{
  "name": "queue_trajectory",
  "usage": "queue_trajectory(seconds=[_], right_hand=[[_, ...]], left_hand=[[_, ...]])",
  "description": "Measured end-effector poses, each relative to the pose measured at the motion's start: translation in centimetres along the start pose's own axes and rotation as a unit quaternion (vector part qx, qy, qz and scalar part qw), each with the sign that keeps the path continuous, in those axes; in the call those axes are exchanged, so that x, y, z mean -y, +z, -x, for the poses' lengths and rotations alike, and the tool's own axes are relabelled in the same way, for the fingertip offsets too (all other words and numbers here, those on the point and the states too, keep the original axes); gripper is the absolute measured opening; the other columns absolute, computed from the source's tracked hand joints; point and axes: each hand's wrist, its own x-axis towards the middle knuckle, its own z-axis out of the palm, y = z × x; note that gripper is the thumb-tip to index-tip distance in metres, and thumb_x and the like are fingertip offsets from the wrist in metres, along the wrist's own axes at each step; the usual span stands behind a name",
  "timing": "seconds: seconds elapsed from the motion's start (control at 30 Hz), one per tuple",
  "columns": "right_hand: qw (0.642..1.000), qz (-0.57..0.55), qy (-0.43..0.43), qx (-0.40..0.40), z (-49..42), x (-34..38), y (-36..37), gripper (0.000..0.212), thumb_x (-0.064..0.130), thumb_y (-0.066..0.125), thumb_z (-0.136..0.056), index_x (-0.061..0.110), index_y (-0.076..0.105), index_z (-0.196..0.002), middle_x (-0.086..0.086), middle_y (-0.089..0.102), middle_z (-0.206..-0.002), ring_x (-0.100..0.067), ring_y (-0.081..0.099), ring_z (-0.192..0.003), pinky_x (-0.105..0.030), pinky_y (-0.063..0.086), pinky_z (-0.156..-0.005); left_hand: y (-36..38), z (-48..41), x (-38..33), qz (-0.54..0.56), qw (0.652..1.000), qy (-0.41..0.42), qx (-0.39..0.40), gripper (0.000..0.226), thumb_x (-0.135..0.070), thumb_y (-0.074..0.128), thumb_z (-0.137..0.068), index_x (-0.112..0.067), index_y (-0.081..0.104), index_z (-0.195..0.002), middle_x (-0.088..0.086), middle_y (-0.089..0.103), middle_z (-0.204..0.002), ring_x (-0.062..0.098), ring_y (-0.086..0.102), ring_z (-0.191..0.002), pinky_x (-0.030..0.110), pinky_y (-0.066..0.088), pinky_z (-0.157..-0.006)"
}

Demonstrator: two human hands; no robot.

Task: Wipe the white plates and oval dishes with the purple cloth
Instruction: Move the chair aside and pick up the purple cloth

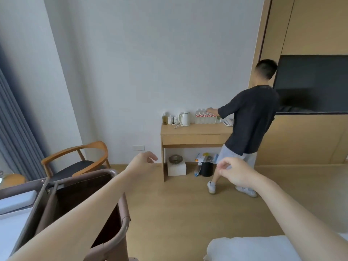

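No white plates, oval dishes or purple cloth show in this view. My left hand [143, 160] is stretched forward over the floor, fingers loosely curled, holding nothing. My right hand [235, 171] is also held out ahead, fingers loosely bent with thumb near the fingertips, and nothing is visible in it. Both hands hang in the air in front of a small wooden desk [194, 135].
A person in a dark shirt [248, 117] stands at the desk, reaching toward water bottles [204, 116] beside a kettle [185, 118]. A brown cart [84, 210] stands at my lower left, a wooden armchair [79, 161] behind it. White bedding [254, 249] lies at the lower right.
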Motion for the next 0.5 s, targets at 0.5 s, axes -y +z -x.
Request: queue_trajectory(seconds=[0.5], right_hand=[[0.998, -0.004, -0.037, 0.053, -26.8, -6.1, -3.0, 0.015, 0.015, 0.06, -0.094, 0.025, 0.07, -0.096, 0.008, 0.07, -0.091, -0.009, 0.068, -0.085, -0.021, 0.047, -0.067]], left_hand=[[7.0, -22.4, 0.3, 0.008, 0.998, -0.051, -0.035, 0.021, -0.019, 0.06, -0.094, -0.027, 0.06, -0.113, -0.004, 0.064, -0.105, 0.014, 0.063, -0.087, 0.028, 0.05, -0.069]])
